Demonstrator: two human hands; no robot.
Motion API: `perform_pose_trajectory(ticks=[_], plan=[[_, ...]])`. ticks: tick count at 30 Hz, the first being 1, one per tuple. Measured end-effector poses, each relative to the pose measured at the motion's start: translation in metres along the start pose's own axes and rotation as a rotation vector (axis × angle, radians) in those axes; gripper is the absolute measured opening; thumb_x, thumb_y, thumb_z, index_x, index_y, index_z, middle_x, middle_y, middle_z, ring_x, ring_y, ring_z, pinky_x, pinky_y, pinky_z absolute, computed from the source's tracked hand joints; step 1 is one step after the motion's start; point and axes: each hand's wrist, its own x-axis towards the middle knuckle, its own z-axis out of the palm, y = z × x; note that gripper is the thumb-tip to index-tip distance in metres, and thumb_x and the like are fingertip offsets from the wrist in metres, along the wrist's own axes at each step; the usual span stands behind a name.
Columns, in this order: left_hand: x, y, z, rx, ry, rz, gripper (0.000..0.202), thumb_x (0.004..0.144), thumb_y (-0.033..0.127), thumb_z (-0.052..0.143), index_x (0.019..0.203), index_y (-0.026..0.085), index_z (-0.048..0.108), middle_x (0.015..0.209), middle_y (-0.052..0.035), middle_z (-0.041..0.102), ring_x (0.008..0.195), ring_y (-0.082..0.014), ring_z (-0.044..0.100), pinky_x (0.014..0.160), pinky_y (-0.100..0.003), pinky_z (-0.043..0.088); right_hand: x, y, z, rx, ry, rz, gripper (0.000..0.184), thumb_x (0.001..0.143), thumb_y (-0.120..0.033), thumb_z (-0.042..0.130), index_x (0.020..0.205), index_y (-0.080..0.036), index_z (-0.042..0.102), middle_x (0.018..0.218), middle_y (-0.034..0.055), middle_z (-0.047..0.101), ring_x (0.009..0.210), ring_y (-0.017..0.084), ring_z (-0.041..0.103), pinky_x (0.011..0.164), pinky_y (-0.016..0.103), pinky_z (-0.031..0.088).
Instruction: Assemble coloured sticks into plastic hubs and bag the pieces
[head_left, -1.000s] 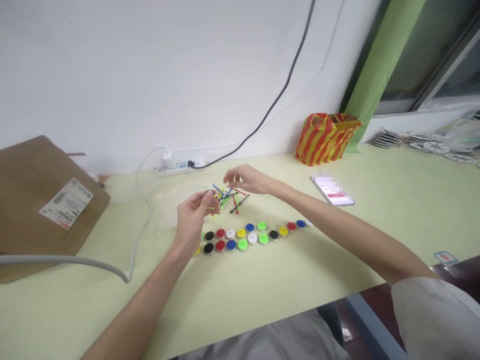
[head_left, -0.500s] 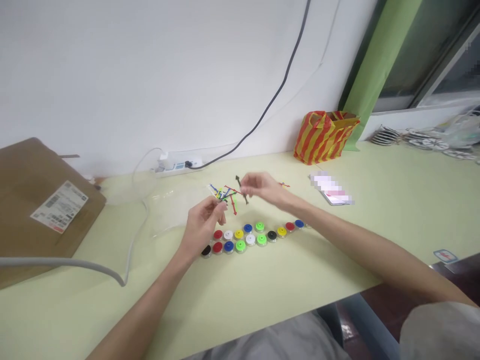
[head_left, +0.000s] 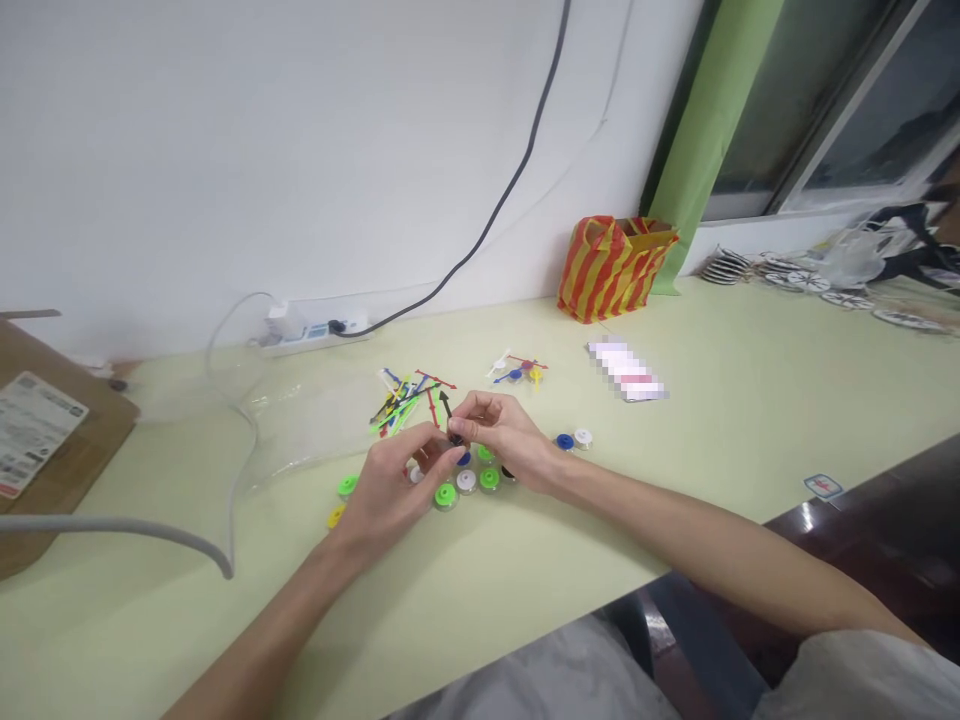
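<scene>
My left hand (head_left: 394, 485) and my right hand (head_left: 502, 440) meet over a cluster of small coloured round caps (head_left: 465, 480) on the pale green table (head_left: 525, 560). My right fingers pinch a thin black arrow-tipped stick (head_left: 446, 405); its lower end sits at a small black cap (head_left: 455, 438) that my left fingertips pinch. A pile of coloured sticks (head_left: 409, 395) lies just behind the hands. A few more sticks (head_left: 517, 368) lie to the right of the pile.
A clear plastic bag (head_left: 300, 425) lies left of the pile. A power strip (head_left: 315, 328) and cables run along the wall. A striped red-yellow bag (head_left: 611, 265), a phone (head_left: 626, 368) and a brown parcel (head_left: 45, 430) stand around. A grey cable (head_left: 150, 525) crosses the left.
My right hand picked a black stick from the pile and brought it down to the caps. My left hand dropped to the caps and took a black one. The view shifted right.
</scene>
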Motion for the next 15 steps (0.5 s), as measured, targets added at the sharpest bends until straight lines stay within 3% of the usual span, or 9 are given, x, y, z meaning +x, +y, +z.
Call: perform_pose_trajectory(ticks=[8,15], plan=[[-0.001,-0.006,0.0,-0.002,0.062,-0.023,0.025,0.095,0.038,0.059,0.078,0.019,0.062,0.069,0.002,0.062,0.063,-0.0113,0.054,0.061,-0.024,0.044,0.001,0.002,-0.003,-0.097,0.012,0.011,0.044,0.057,-0.047,0.093,0.071,-0.018,0.063,0.072,-0.0012,0.062,0.068,0.013,0.056,0.064,0.027,0.046],[-0.001,0.008,0.004,0.022,0.184,0.043,0.021,0.093,0.032,0.061,0.076,0.019,0.061,0.065,0.0024,0.062,0.058,-0.0105,0.054,0.057,-0.023,0.044,-0.008,0.004,0.009,-0.137,0.102,-0.269,0.042,0.066,-0.053,0.087,0.069,-0.02,0.061,0.078,0.0011,0.062,0.07,0.014,0.057,0.066,0.03,0.05]])
